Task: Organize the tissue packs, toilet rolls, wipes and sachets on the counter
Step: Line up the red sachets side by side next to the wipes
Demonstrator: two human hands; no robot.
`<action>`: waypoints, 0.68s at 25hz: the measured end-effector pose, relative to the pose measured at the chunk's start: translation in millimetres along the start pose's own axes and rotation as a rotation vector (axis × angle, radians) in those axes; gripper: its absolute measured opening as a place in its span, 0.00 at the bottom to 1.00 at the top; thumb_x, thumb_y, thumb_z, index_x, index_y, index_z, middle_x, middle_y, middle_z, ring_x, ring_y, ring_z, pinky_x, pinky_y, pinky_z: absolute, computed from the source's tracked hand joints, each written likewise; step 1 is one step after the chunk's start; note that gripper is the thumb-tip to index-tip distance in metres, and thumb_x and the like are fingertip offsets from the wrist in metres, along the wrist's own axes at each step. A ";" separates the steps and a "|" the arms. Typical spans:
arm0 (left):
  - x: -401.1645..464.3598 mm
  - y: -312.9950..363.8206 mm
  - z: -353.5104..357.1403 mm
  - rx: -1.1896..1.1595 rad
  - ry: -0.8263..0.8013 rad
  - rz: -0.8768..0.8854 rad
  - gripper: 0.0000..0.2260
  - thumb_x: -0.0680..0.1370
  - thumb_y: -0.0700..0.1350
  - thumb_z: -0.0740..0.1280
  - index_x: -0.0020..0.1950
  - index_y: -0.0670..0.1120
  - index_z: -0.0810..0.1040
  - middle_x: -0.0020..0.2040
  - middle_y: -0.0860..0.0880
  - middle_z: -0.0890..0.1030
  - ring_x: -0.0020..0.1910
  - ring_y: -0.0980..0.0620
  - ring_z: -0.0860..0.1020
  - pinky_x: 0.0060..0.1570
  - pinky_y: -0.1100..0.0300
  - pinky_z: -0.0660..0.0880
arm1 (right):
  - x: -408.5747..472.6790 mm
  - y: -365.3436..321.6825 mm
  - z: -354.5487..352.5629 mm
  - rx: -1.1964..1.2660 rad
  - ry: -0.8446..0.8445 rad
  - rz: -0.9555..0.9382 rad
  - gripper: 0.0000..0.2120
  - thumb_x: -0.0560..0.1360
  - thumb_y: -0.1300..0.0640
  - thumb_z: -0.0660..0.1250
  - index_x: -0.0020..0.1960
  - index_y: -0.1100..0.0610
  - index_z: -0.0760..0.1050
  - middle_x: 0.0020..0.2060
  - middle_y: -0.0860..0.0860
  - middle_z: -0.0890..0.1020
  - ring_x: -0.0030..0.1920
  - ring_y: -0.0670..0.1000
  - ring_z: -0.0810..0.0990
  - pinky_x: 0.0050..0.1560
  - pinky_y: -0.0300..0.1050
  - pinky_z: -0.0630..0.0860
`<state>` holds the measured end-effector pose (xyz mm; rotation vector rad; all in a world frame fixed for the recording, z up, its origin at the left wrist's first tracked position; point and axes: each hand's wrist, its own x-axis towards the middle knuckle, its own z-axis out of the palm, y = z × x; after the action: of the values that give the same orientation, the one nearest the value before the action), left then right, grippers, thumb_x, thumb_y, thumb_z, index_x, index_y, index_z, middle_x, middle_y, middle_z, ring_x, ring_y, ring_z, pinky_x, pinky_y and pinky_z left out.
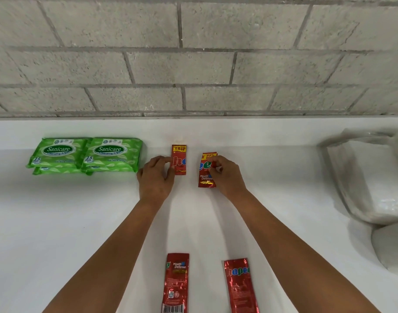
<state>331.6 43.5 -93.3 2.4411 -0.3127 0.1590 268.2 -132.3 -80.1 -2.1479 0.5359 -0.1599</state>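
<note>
White counter (57,222) below a block wall (193,53). Clear-wrapped packs (369,177) are seen far right, green wipes packs (87,154) stacked far left. Left hand (156,175) fingertips touch one upright sachet (180,160); right hand (225,175) pinches a second sachet (206,175). Two near sachets (176,283) lie apart.

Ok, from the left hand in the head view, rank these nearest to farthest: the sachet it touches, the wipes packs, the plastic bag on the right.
1. Sachet, at the left hand's fingertips, just to its right.
2. Wipes packs, to its left by the wall.
3. Plastic bag, far right, beyond the right hand.
</note>
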 end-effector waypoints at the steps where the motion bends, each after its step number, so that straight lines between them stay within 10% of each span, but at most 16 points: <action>1: 0.2 -3.0 1.3 0.016 0.007 0.011 0.11 0.76 0.45 0.65 0.57 0.50 0.78 0.61 0.51 0.77 0.60 0.47 0.74 0.59 0.54 0.62 | 1.7 1.2 2.7 -0.067 0.006 -0.012 0.12 0.76 0.59 0.63 0.59 0.52 0.75 0.54 0.55 0.80 0.52 0.53 0.78 0.50 0.47 0.79; 17: 2.3 -8.3 9.1 0.203 -0.038 0.060 0.16 0.78 0.50 0.63 0.65 0.51 0.75 0.66 0.51 0.75 0.67 0.48 0.68 0.66 0.52 0.56 | -5.2 12.4 15.5 -0.456 0.098 -0.341 0.13 0.76 0.49 0.62 0.56 0.53 0.78 0.57 0.48 0.80 0.59 0.55 0.71 0.53 0.46 0.64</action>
<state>336.4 43.6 -104.9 2.6390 -0.4045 0.1781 264.3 -124.8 -98.8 -2.6797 0.2717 -0.3617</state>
